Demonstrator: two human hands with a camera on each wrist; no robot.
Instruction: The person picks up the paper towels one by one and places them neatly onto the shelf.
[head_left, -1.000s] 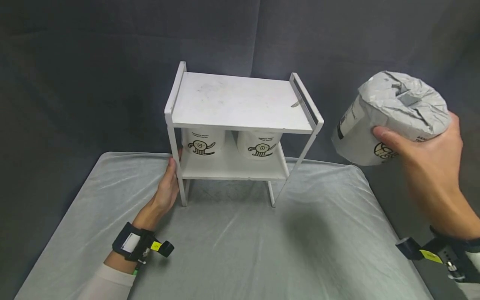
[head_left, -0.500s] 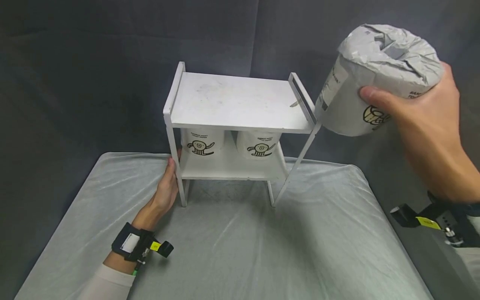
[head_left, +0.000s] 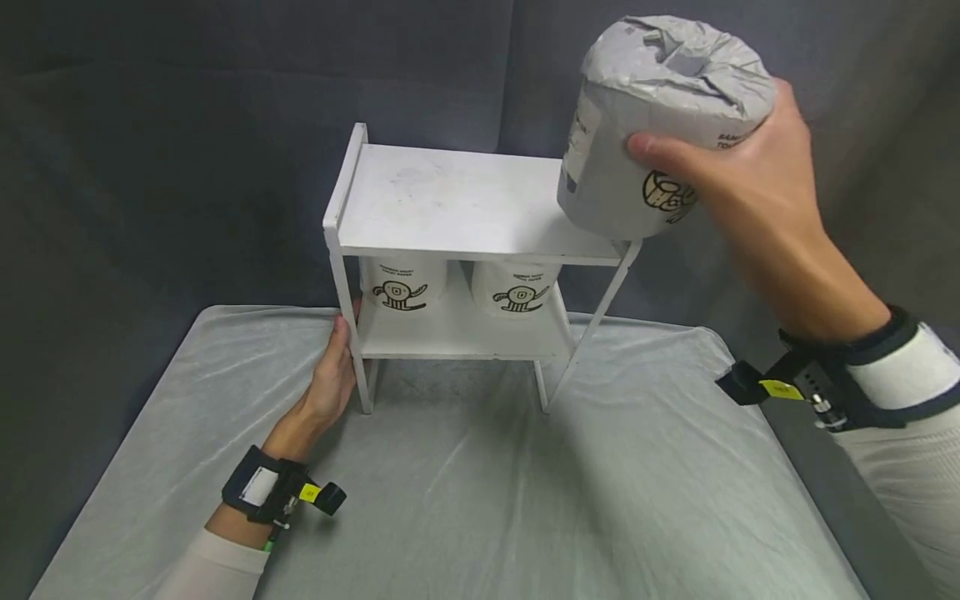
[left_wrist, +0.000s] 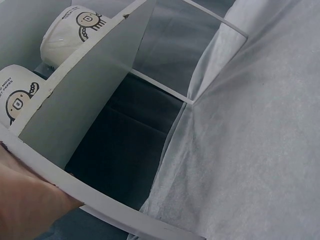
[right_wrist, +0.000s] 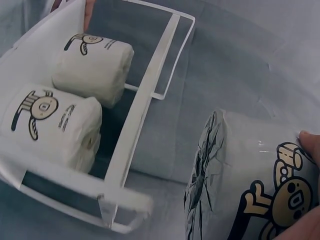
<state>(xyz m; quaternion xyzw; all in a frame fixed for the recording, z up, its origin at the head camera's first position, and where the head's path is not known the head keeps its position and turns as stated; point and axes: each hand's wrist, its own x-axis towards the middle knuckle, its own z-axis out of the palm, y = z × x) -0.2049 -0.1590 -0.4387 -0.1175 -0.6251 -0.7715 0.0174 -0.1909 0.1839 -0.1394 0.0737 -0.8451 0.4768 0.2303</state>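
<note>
My right hand [head_left: 765,192] grips a wrapped toilet paper roll [head_left: 603,158], thumb across its front. The roll is upright with crinkled grey wrapping on top and covers the right end of the white two-tier shelf [head_left: 457,200] in the head view. A gap separates roll [right_wrist: 250,165] and shelf [right_wrist: 131,125] in the right wrist view. At the shelf's left leg my left hand [head_left: 326,383] holds on, its fingers partly hidden behind the leg. Two toilet paper rolls, the left one [head_left: 401,287] and the right one [head_left: 517,292], stand on the lower tier, tops hidden by the upper board.
A grey cloth [head_left: 450,492] covers the table under the shelf. Dark fabric [head_left: 187,167] hangs close behind it. Raised side rails bound the upper board, the left one [head_left: 347,179] in plain sight.
My right hand has carried the held roll up and leftward, from beside the shelf to over its right end in the head view. The left hand and shelf stay nearly still.
</note>
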